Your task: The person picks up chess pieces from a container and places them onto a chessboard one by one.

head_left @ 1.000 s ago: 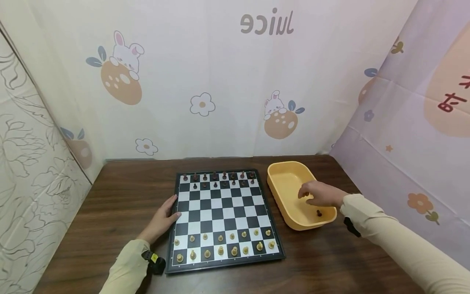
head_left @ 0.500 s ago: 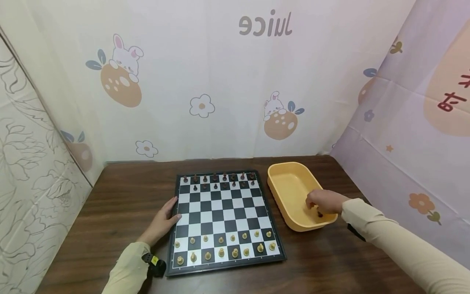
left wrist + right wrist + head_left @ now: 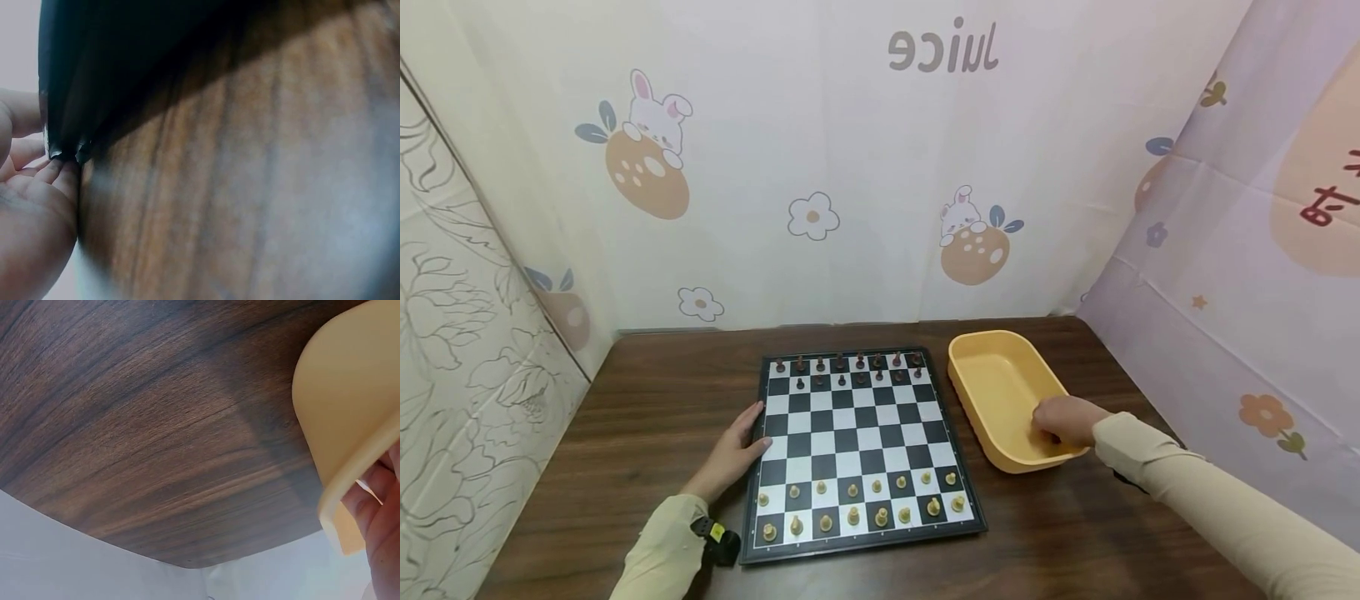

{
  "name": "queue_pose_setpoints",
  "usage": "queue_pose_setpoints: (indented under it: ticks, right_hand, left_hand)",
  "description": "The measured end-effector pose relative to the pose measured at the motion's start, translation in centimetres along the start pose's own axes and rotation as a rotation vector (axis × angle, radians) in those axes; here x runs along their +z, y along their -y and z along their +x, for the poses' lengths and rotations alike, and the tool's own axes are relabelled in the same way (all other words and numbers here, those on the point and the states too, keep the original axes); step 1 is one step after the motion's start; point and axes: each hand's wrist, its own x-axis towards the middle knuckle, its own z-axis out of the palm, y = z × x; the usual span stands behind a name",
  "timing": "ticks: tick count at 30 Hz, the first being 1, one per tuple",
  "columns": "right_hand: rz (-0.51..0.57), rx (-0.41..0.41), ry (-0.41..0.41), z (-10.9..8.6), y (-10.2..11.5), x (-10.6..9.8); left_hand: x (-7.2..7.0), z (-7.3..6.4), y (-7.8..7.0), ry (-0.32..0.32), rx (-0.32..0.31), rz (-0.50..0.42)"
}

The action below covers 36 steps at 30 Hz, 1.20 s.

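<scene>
A black-and-white chessboard [image 3: 855,437] lies on the table, with dark red chess pieces [image 3: 859,362] in two rows at its far side and pale yellow chess pieces [image 3: 881,517] in two rows at its near side. My left hand [image 3: 727,454] rests against the board's left edge, thumb at the top edge; in the left wrist view its fingers [image 3: 59,178] touch the dark side of the board. My right hand [image 3: 1067,419] reaches down into the yellow tray [image 3: 992,367], fingers bent at a small dark chess piece [image 3: 1055,438]. The right fingertips are hidden, so a grip does not show.
The brown wooden table [image 3: 655,400] carries the board and, to its right, the tray with its raised rim. A printed cloth [image 3: 880,167] hangs behind the table, with more cloth at both sides.
My right hand has moved right and down within the tray, onto the dark piece, which it now partly covers. The left hand and the pieces on the board stay put.
</scene>
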Motion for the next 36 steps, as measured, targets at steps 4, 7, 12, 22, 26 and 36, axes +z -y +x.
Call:
queue_pose_setpoints:
  ticks: [4,7,12,22,26,36]
  right_hand:
    - [-0.071,0.005,0.023,0.0,0.0,0.1]
    - [-0.057,0.001,0.029,0.0,-0.2,0.1]
    - [0.060,-0.011,0.016,-0.2,-0.4,0.1]
    - [0.109,-0.018,-0.004,-0.4,-0.3,0.0]
    - [0.093,-0.007,-0.007,-0.1,-0.5,0.2]
    - [0.089,0.018,-0.055,1.2,-0.6,-2.0]
  left_hand:
    - [0.0,0.0,0.0,0.002,-0.009,0.001]
    - [0.1,0.1,0.0,0.003,-0.016,0.003]
    - [0.1,0.0,-0.1,0.001,-0.014,0.001]
    - [0.1,-0.1,-0.2,-0.006,-0.011,0.010]
    - [0.1,-0.1,-0.2,-0.002,-0.016,0.015]
    - [0.1,-0.1,-0.2,-0.006,-0.003,0.012]
